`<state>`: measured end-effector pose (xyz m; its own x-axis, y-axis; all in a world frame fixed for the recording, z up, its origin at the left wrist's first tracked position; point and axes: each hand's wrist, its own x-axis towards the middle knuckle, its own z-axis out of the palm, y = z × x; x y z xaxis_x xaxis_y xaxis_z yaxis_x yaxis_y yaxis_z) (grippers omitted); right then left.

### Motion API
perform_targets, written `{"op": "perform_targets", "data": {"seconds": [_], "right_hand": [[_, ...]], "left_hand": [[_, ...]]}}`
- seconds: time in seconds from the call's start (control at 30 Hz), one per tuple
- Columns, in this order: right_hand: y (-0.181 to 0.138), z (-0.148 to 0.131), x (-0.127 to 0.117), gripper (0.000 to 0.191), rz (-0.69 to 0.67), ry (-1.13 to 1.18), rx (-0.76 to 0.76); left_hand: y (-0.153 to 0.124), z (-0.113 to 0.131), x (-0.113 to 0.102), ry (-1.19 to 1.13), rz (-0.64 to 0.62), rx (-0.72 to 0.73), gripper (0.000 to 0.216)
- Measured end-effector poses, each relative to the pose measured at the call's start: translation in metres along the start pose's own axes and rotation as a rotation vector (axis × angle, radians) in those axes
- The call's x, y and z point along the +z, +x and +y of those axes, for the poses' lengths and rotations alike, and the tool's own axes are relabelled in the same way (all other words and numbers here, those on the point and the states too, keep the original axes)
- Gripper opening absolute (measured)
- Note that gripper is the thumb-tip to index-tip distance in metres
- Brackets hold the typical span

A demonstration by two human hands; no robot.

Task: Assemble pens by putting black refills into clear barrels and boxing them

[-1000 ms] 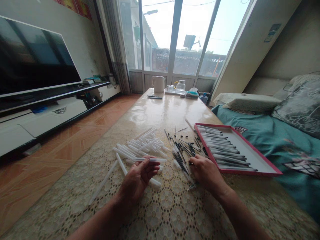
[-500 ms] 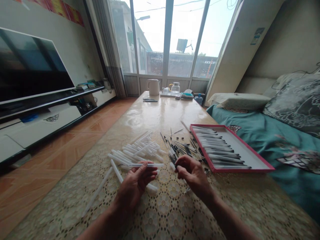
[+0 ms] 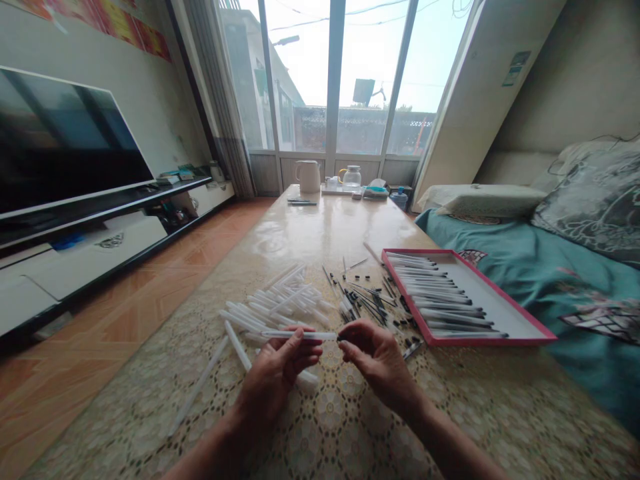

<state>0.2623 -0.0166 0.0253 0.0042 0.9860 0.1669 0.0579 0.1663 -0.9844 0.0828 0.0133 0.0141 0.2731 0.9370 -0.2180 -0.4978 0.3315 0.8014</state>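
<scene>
White pen tube (image 3: 323, 336) – pinched in the left hand (image 3: 286, 357) – sits over the table (image 3: 340, 230), between its side edges; the right hand (image 3: 374, 348) grips a black cap (image 3: 340, 338) at the tube's right end.

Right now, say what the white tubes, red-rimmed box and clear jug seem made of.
White tubes: likely plastic, smooth, milky translucent look.
Red-rimmed box: perhaps cardboard, matte, with thin straight walls.
Clear jug: transparent, glass or plastic; background shows through.

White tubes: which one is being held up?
The tube in the left hand, its end by the black piece in the right hand; the other loose tubes lie on the table.
</scene>
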Motion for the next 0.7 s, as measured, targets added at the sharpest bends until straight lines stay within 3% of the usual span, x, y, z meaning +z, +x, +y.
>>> {"op": "perform_targets", "data": {"seconds": [0.4, 0.7], "right_hand": [[0.0009, 0.0046, -0.001, 0.011, -0.003, -0.026, -0.023], [0.0002, 0.0034, 0.0003, 0.021, 0.004, 0.022, 0.048]], "left_hand": [[-0.0029, 0.003, 0.0053, 0.011, 0.008, -0.018, 0.024], [-0.0053, 0.0034, 0.0092, 0.031, -0.034, 0.02, 0.026]]}}
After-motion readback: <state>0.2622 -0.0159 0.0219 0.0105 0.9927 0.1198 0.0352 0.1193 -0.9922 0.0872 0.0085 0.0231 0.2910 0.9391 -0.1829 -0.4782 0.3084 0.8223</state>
